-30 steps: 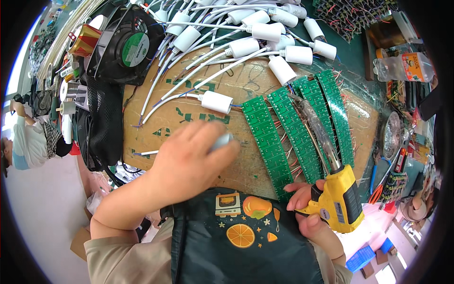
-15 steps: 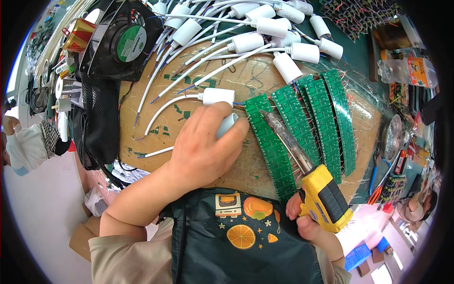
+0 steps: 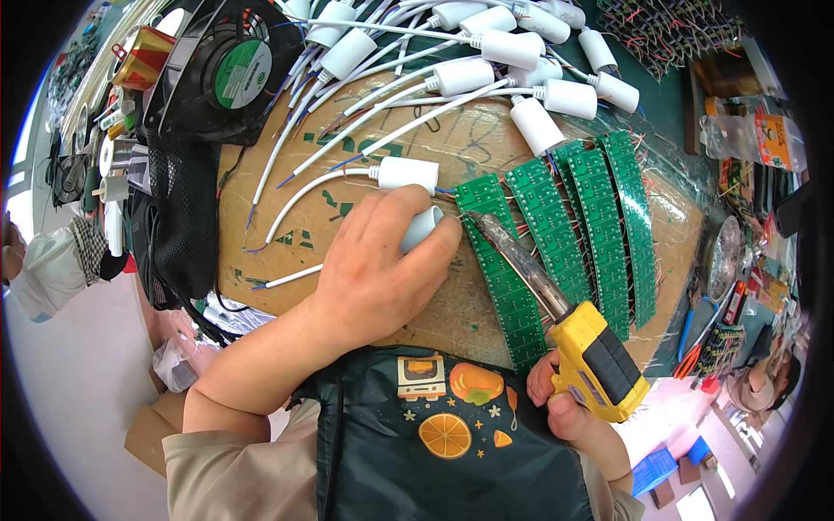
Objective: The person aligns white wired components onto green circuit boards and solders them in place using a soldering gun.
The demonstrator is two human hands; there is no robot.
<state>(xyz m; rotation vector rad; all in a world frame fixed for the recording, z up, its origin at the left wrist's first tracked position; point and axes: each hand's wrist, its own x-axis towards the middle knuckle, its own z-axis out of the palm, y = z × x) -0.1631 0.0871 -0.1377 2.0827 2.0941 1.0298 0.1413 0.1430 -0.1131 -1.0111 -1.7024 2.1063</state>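
Centre of frame: my left hand (image 3: 382,269) wraps a white cylindrical plastic capacitor (image 3: 423,227) on the brown cardboard sheet (image 3: 295,234), just beside the long green circuit-board strip (image 3: 502,271). Lower right: my right hand (image 3: 569,408) grips the yellow-handled soldering gun (image 3: 565,317), its darkened tip over that strip.
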